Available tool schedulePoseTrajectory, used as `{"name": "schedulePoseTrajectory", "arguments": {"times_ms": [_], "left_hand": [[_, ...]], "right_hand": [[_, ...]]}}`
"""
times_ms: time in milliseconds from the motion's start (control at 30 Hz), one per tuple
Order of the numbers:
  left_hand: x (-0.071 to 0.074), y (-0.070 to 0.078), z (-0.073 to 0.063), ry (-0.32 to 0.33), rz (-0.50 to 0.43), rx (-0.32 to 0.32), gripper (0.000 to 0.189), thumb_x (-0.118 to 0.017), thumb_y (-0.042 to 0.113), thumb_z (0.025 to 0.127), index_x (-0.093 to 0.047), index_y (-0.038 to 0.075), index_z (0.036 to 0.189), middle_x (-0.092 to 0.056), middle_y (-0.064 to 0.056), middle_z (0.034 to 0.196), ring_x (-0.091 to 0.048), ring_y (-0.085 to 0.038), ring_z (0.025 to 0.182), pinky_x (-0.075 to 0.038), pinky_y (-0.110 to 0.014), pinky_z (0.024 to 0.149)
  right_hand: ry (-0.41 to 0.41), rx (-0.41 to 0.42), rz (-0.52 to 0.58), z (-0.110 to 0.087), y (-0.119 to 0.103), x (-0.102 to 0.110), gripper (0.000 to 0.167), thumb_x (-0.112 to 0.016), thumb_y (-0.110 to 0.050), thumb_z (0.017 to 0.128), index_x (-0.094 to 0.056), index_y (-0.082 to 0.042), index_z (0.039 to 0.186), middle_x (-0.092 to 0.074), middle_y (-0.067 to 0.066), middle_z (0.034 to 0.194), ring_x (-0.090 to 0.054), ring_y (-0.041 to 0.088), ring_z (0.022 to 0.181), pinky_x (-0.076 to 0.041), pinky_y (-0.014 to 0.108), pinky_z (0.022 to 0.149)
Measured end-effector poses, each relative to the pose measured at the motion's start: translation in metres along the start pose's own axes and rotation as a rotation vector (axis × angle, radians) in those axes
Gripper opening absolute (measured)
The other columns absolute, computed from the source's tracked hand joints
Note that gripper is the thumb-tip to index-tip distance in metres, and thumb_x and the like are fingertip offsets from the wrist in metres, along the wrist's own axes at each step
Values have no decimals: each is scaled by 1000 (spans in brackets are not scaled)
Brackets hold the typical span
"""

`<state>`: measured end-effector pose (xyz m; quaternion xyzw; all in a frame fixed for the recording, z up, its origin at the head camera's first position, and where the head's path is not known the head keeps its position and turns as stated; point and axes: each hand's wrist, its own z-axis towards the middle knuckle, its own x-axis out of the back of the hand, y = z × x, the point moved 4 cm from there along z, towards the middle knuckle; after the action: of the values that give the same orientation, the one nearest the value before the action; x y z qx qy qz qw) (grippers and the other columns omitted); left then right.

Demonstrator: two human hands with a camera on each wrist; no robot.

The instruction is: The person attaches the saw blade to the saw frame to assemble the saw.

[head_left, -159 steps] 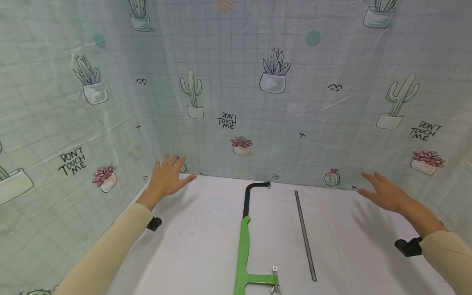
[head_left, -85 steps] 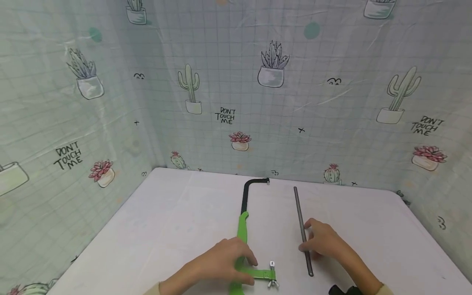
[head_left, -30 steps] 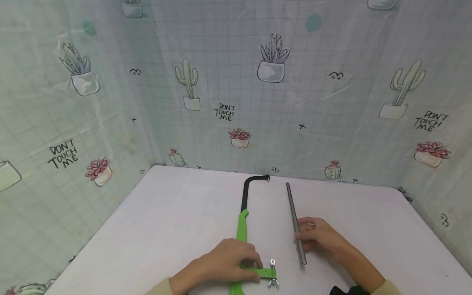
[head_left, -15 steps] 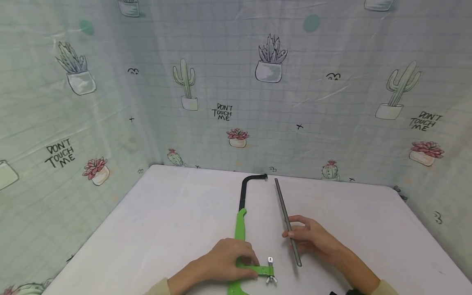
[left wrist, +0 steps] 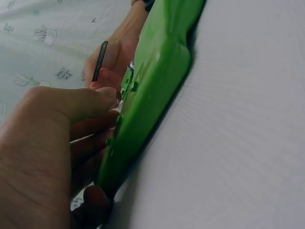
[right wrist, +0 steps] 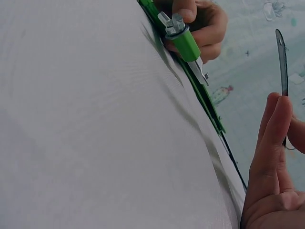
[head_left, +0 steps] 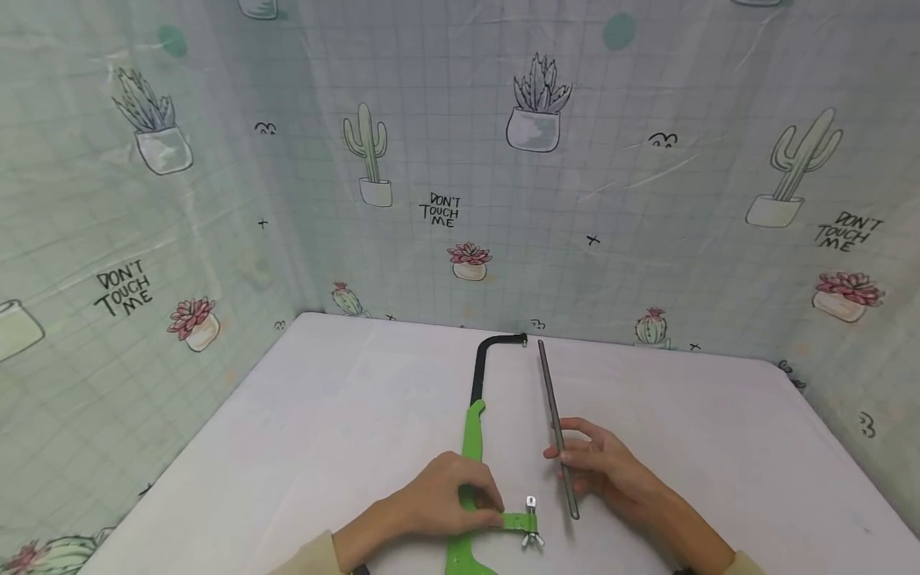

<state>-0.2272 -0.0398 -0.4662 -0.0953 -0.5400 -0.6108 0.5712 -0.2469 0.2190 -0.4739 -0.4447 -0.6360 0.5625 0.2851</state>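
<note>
A hacksaw frame point(head_left: 472, 435), green with a black bent front end, lies lengthwise on the white table. My left hand point(head_left: 446, 495) holds the frame's green cross arm between thumb and fingers. At the end of that arm sit a metal pin point(head_left: 531, 503) and a wing nut point(head_left: 533, 541). My right hand point(head_left: 611, 471) pinches a thin grey hacksaw blade point(head_left: 549, 391) near its lower half, to the right of the frame and apart from it. In the right wrist view, a small hole shows near the upper tip of the blade point(right wrist: 281, 57).
The white table point(head_left: 345, 399) reaches back to a wall-like sheet point(head_left: 417, 144) printed with cacti and lettering. This sheet also hangs along the left and right sides.
Both hands have come in from the sides, the left onto the hacksaw frame and the right onto the blade. The blade has been lifted off the table and moved left, closer to the frame.
</note>
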Motion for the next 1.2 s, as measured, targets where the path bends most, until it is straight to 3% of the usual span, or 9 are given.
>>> {"name": "schedulePoseTrajectory", "arguments": {"times_ms": [100, 333, 533, 667, 867, 1200], "left_hand": [[0, -2, 1, 2, -6, -28, 6, -80, 29, 89, -79, 22, 90, -74, 14, 81, -57, 20, 77, -47, -5, 74], [-2, -2, -2, -11, 212, -91, 18, -81, 43, 85, -77, 28, 94, -67, 19, 85, -52, 16, 78, -40, -2, 74], [-3, 5, -5, -21, 300, -135, 18, -79, 45, 86, -75, 31, 96, -62, 20, 87, -49, 15, 78, -37, 0, 72], [-4, 9, -6, -16, 304, -176, 15, -81, 38, 86, -76, 28, 96, -62, 18, 87, -49, 14, 77, -37, 0, 73], [-5, 8, -6, -25, 318, -185, 14, -79, 39, 87, -76, 29, 96, -59, 19, 87, -46, 12, 75, -37, -1, 71], [-3, 7, -3, 1, 219, -76, 14, -84, 36, 81, -79, 30, 92, -63, 19, 83, -47, 15, 74, -35, 1, 70]], "right_hand": [[-12, 11, 20, 1, 0, -2, 58, -62, -7, 99, -32, -7, 148, -77, -4, 112, -63, 5, 81, -55, 23, 67], [-6, 13, -23, 1, -2, -6, 62, -64, -9, 98, -30, -2, 149, -78, -3, 111, -65, 8, 86, -56, 24, 69], [-5, -4, -69, 0, 0, -12, 73, -65, -12, 96, -23, 1, 155, -76, 2, 115, -67, 12, 90, -56, 27, 73], [11, -20, -80, 0, 2, -14, 77, -66, -13, 96, -21, 0, 157, -76, 3, 118, -68, 12, 89, -56, 25, 74], [17, -11, -39, -1, 4, -18, 83, -67, -13, 97, -15, 2, 160, -77, 7, 118, -74, 13, 90, -59, 26, 80], [45, 18, -47, 0, 3, -20, 86, -69, -11, 96, -15, -1, 162, -77, 8, 117, -72, 11, 92, -59, 24, 78]]}}
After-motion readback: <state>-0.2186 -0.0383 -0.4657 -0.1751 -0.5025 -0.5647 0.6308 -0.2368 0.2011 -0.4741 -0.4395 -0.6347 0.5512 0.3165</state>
